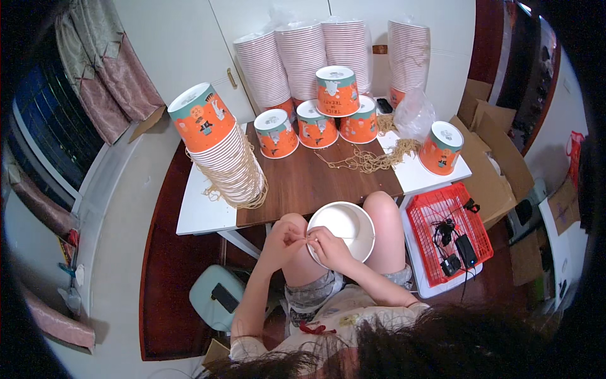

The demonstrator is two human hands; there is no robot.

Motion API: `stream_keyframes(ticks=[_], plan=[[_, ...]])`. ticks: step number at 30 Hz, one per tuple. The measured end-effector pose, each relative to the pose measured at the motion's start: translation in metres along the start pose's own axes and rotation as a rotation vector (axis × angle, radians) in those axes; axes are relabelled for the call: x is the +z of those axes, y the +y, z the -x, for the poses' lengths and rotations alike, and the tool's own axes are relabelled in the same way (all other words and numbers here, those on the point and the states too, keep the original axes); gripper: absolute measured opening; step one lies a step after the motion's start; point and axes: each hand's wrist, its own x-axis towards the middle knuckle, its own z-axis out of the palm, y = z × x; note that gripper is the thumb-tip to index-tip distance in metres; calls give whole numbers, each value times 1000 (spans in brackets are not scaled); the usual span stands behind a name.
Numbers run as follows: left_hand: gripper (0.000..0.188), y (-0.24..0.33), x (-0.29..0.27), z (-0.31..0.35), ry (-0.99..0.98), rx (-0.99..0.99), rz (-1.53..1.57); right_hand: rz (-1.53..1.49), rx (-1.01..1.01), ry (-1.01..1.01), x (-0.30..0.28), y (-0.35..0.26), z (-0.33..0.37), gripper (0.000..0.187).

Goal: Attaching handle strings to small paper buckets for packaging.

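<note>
A paper bucket (361, 243) with a white inside rests in my lap between my knees, its mouth tilted up toward me. My left hand (285, 245) is just left of its rim, fingers pinched together. Over the left part of the rim lies my right hand (329, 249), its fingertips closed and meeting those of the left. Whatever is between the fingertips is too small to make out. On the table ahead, a loose heap of tan cords (379, 159) lies near several upside-down orange and teal buckets (317, 129).
A tall leaning stack of nested buckets (227, 167), with cords hanging from it, stands at the table's left. Wrapped bucket stacks (300, 63) line the back. One bucket (440, 148) sits at the right. A red basket (421, 252) holding cables and black adapters is beside my right leg.
</note>
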Motion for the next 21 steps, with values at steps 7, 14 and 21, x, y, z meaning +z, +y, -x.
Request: stream_keyframes(ticks=[7,14,21], plan=[[26,12,-11,0,-106,-106,-199,3,43,-54,1,-3,0,8],[24,14,-14,-1,-159,-194,-13,-48,60,-21,2,2,0,8],[21,12,-15,-3,-111,-126,293,-84,-7,-5,0,3,-1,8]])
